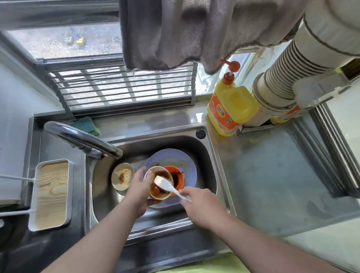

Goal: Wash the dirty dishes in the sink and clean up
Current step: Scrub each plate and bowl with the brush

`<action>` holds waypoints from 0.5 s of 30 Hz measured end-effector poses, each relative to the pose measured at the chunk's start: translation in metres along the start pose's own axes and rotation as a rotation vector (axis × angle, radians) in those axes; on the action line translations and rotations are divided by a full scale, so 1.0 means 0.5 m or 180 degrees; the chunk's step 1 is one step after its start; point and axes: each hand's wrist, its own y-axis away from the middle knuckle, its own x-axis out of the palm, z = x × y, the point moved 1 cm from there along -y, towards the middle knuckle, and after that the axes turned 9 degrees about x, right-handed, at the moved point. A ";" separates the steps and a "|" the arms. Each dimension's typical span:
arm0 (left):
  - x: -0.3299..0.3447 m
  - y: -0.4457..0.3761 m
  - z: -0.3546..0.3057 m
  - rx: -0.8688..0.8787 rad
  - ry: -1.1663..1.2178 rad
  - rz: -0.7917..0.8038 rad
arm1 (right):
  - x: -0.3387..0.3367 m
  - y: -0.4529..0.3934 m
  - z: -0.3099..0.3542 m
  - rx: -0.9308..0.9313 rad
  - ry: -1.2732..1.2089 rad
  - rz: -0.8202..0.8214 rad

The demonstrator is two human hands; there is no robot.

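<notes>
Sink (205, 149): bowl (159, 189) between hands.

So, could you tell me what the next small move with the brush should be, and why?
Probably sweep the brush around inside the bowl. The left hand grips the bowl over the sink, the right hand holds the brush with its head already in the bowl, and brown residue shows inside it.

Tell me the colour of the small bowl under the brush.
Orange bowl, seen in the head view.
</notes>
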 end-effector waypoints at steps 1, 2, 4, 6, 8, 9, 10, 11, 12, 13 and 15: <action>-0.003 -0.003 0.005 -0.0030 0.0093 -0.0105 | 0.011 -0.003 -0.005 0.0170 -0.0490 0.0183; -0.007 -0.004 0.008 -0.0034 0.0124 -0.0130 | 0.018 -0.007 -0.008 0.0313 -0.0959 0.0351; -0.011 0.001 0.012 0.0020 0.0104 -0.0075 | 0.028 -0.013 -0.017 0.0576 -0.1782 0.0605; -0.012 0.004 0.012 0.0053 0.0154 -0.0031 | 0.030 -0.014 -0.023 0.0633 -0.2064 0.0697; -0.013 0.005 0.007 0.0054 0.0004 0.0002 | 0.014 -0.019 -0.032 0.0519 -0.1644 0.0518; -0.012 0.006 0.002 0.0044 -0.0144 0.0049 | 0.001 -0.020 -0.036 0.0412 -0.1187 0.0334; -0.013 0.008 -0.003 0.0026 -0.0278 0.0118 | -0.013 -0.019 -0.039 0.0282 -0.0601 0.0101; -0.011 0.010 -0.008 0.0000 -0.0355 0.0191 | -0.022 -0.016 -0.038 0.0089 0.0030 -0.0147; -0.008 0.011 -0.011 -0.0025 -0.0399 0.0229 | -0.028 -0.013 -0.037 -0.0121 0.0571 -0.0354; -0.005 0.011 -0.013 -0.0029 -0.0406 0.0229 | -0.029 -0.010 -0.033 -0.0301 0.0941 -0.0484; 0.001 0.009 -0.013 -0.0020 -0.0339 0.0103 | -0.023 -0.003 -0.027 -0.0454 0.1020 -0.0587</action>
